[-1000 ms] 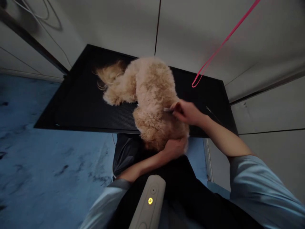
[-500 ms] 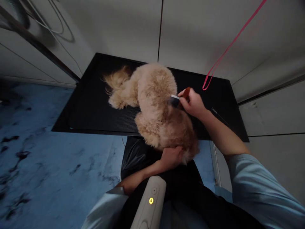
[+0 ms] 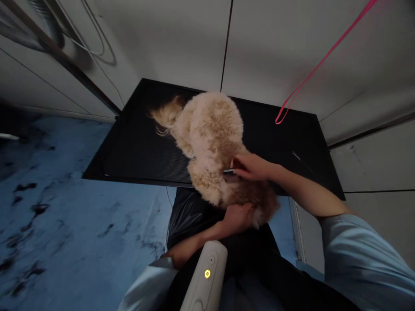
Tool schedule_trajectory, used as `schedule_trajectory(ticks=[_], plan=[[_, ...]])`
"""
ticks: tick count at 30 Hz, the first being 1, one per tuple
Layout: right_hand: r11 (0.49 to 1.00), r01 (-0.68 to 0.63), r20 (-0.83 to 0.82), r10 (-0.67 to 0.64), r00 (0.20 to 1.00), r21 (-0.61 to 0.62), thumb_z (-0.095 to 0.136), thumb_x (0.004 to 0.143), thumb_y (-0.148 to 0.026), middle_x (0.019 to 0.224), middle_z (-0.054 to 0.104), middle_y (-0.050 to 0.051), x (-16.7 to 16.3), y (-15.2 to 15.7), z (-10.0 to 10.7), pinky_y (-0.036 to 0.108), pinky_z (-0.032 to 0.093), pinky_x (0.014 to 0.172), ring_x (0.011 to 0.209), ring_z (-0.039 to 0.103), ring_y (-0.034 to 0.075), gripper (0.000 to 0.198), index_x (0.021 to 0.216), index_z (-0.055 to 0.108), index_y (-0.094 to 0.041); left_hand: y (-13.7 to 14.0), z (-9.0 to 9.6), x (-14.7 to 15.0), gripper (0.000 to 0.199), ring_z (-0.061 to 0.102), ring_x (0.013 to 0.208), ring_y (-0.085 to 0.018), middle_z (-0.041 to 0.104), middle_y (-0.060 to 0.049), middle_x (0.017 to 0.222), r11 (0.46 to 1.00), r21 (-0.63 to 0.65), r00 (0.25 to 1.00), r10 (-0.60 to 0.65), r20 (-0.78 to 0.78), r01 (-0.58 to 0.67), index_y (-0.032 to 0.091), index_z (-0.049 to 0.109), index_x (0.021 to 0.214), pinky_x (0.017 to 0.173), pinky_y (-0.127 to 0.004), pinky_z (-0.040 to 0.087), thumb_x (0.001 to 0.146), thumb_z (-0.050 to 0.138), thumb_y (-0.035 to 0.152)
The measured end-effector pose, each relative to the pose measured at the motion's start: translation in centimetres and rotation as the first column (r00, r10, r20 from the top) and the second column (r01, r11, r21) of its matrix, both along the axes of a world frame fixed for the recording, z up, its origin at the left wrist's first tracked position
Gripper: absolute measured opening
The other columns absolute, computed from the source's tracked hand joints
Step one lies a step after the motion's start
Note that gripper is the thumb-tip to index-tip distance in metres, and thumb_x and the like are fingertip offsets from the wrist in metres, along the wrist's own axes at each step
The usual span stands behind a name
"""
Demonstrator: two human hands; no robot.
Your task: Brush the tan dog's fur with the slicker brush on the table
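Observation:
A curly, cream-to-tan dog (image 3: 215, 125) is on a black grooming table (image 3: 129, 151), its darker head end towards me and its long-haired tail at the far left. My right hand (image 3: 254, 167) grips a slicker brush (image 3: 229, 172) with a pale edge, held against the fur by the neck. The fingers cover most of its handle. At the table's near edge my left hand (image 3: 238, 218) holds the dog by the head or muzzle, its fingertips partly buried in fur.
A pink loop leash (image 3: 293, 95) hangs over the table's right side. A thin metal tool (image 3: 303, 162) lies at the right. Beneath my chest a pale device with a yellow light (image 3: 207, 273) juts forward. A grey hose (image 3: 48, 21) and cables run along the wall.
My right hand has brought the brush down and nearer to me, from beside the dog's back to its neck. My left hand keeps its hold. The view has shifted slightly.

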State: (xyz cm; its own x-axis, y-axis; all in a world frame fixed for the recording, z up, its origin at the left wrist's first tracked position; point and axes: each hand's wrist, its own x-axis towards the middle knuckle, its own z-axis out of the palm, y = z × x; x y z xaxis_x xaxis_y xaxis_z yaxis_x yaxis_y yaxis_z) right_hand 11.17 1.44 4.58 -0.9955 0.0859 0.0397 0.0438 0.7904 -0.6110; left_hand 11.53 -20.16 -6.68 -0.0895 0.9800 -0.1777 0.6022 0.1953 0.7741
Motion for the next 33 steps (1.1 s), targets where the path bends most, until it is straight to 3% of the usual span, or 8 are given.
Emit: schedule_trajectory(ticks=[8, 14, 16, 19, 21, 25, 30, 33], plan=[[0.883, 0.308, -0.107, -0.366, 0.925, -0.354, 0.06, 0.086, -0.058, 0.083, 0.07, 0.003, 0.4, 0.9, -4.1, 0.033, 0.053, 0.068, 0.074, 0.066, 0.019, 0.036, 0.091, 0.06, -0.023, 0.5, 0.1, -3.4, 0.035, 0.069, 0.104, -0.025, 0.072, -0.013, 0.111, 0.967, 0.209, 0.979, -0.172, 0.107, 0.147, 0.015, 0.067, 0.12, 0.094, -0.038, 0.053, 0.095, 0.046, 0.027], [0.406, 0.629, -0.081, -0.874, 0.478, -0.664, 0.069, 0.076, -0.058, 0.08, 0.07, 0.004, 3.7, 1.4, -8.7, 0.033, 0.053, 0.066, 0.071, 0.064, 0.019, 0.039, 0.081, 0.051, -0.024, 7.8, 3.5, -14.2, 0.03, 0.062, 0.112, -0.023, 0.069, -0.014, 0.115, 0.861, 0.481, 0.978, -0.085, -0.19, 0.169, 0.018, 0.069, 0.102, 0.104, -0.039, 0.046, 0.092, 0.041, 0.02], [0.327, 0.65, -0.052, -0.913, 0.405, -0.686, 0.074, 0.072, -0.053, 0.076, 0.069, 0.003, 5.1, 1.3, -9.1, 0.034, 0.054, 0.067, 0.071, 0.065, 0.02, 0.038, 0.077, 0.052, -0.023, 11.7, 5.2, -16.6, 0.032, 0.063, 0.112, -0.025, 0.07, -0.013, 0.115, 0.885, 0.353, 0.911, -0.16, -0.38, 0.303, 0.016, 0.069, 0.109, 0.109, -0.041, 0.043, 0.092, 0.042, 0.021], [0.18, 0.659, -0.255, -0.967, -0.019, -0.73, 0.071, 0.078, -0.046, 0.079, 0.068, 0.002, 6.3, -0.3, -8.5, 0.037, 0.055, 0.077, 0.078, 0.067, 0.02, 0.029, 0.078, 0.052, -0.024, 17.3, 7.6, -18.1, 0.039, 0.065, 0.111, -0.032, 0.072, -0.018, 0.11, 0.928, 0.003, 0.724, -0.288, -0.627, 0.372, 0.012, 0.072, 0.112, 0.105, -0.046, 0.046, 0.095, 0.046, 0.037], [0.229, 0.632, -0.392, -0.911, -0.129, -0.74, 0.069, 0.082, -0.041, 0.086, 0.071, 0.002, 6.1, -2.3, -8.2, 0.038, 0.055, 0.085, 0.085, 0.069, 0.019, 0.024, 0.082, 0.054, -0.024, 20.4, 8.8, -18.2, 0.048, 0.066, 0.113, -0.035, 0.072, -0.018, 0.114, 0.933, -0.196, 0.644, -0.352, -0.68, 0.302, 0.014, 0.072, 0.119, 0.1, -0.045, 0.049, 0.096, 0.044, 0.045], [0.363, 0.608, -0.329, -0.929, 0.173, -0.706, 0.073, 0.081, -0.039, 0.081, 0.072, 0.002, 4.5, -5.8, -8.5, 0.036, 0.056, 0.077, 0.078, 0.07, 0.019, 0.02, 0.081, 0.062, -0.022, 24.8, 8.9, -17.4, 0.045, 0.064, 0.122, -0.032, 0.069, -0.01, 0.129, 0.842, -0.463, 0.601, -0.528, -0.6, 0.278, 0.025, 0.072, 0.128, 0.101, -0.036, 0.05, 0.09, 0.052, 0.04], [0.156, 0.652, -0.444, -0.843, -0.304, -0.742, 0.07, 0.085, -0.032, 0.095, 0.073, 0.004, 3.2, -7.2, -9.9, 0.041, 0.056, 0.088, 0.09, 0.071, 0.021, 0.012, 0.082, 0.063, -0.023, 26.9, 6.1, -17.4, 0.048, 0.067, 0.116, -0.029, 0.07, -0.015, 0.127, 0.735, -0.613, 0.672, -0.612, -0.417, 0.289, 0.012, 0.073, 0.124, 0.095, -0.028, 0.052, 0.088, 0.056, 0.038], [0.321, 0.603, -0.416, -0.909, -0.02, -0.73, 0.071, 0.084, -0.031, 0.091, 0.075, 0.003, 1.4, -8.3, -10.7, 0.038, 0.059, 0.08, 0.085, 0.073, 0.021, 0.008, 0.083, 0.067, -0.024, 27.0, 5.3, -18.8, 0.047, 0.071, 0.104, -0.024, 0.073, -0.014, 0.119, 0.717, -0.646, 0.75, -0.572, -0.332, 0.261, 0.005, 0.072, 0.122, 0.081, -0.022, 0.054, 0.086, 0.059, 0.033]])
